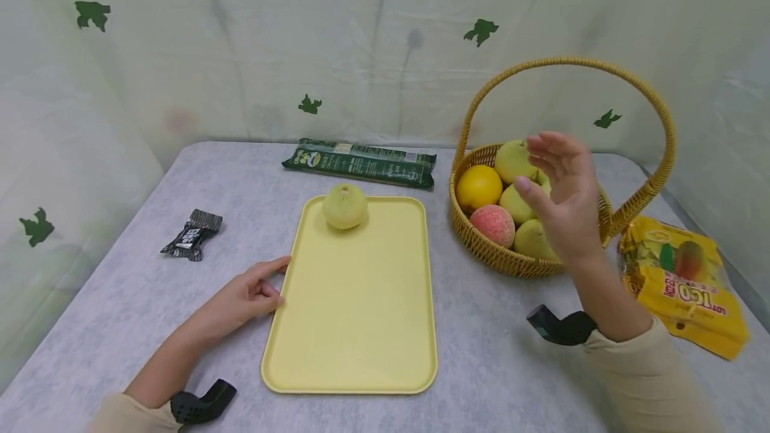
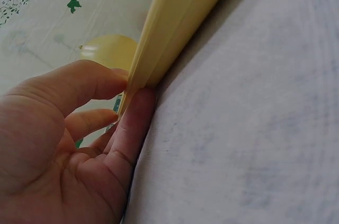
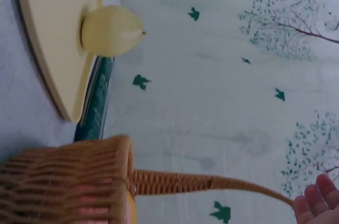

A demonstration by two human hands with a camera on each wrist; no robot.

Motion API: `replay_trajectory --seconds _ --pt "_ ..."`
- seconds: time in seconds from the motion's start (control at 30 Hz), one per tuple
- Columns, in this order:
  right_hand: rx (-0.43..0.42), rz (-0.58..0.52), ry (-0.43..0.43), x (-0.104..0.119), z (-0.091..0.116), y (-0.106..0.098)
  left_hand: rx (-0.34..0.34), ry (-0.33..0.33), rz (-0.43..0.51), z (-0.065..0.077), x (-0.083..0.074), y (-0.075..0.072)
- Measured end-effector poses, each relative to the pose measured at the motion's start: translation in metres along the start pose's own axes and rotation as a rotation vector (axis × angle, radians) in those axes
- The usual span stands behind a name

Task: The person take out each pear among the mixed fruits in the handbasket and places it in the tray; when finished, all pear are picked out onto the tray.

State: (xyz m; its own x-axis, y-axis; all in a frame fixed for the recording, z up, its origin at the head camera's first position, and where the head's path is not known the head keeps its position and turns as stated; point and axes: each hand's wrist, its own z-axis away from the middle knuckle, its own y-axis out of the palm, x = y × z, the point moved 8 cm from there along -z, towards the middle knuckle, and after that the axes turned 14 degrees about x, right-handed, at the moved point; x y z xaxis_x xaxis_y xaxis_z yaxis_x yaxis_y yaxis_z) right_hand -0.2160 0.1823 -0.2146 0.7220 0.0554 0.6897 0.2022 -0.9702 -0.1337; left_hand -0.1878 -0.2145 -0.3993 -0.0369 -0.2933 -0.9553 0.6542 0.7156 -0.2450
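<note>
Left hand point(image 1: 243, 297) pinches the left rim of the yellow tray point(image 1: 355, 306) on the worktop point(image 1: 481, 359), pale green fruit point(image 1: 345, 208) at its far end; right hand point(image 1: 567, 202), thumb spread from fingers, near the wicker basket point(image 1: 494, 257) at right

Pale hanging sheet point(image 1: 349, 39), green bird shapes point(image 1: 92, 15); mottled grey tabletop point(image 1: 481, 353).

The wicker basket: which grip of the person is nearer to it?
Right. The right grip is raised near the wicker basket; the left grip, farther away, holds the yellow tray by its left edge.
</note>
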Motion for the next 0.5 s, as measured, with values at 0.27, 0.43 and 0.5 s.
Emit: replay_trajectory --seconds 0.27,0.43,0.5 --pt "-0.162 0.172 0.017 -0.013 0.024 -0.048 0.004 0.004 -0.011 0.0 0.001 0.0" --pt "-0.218 0.339 0.132 -0.026 0.034 -0.068 0.002 0.002 -0.017 0.0 0.001 0.0" --pt "-0.23 0.401 0.19 -0.031 0.039 -0.074 0.001 -0.002 -0.02 0.0 0.001 0.0"
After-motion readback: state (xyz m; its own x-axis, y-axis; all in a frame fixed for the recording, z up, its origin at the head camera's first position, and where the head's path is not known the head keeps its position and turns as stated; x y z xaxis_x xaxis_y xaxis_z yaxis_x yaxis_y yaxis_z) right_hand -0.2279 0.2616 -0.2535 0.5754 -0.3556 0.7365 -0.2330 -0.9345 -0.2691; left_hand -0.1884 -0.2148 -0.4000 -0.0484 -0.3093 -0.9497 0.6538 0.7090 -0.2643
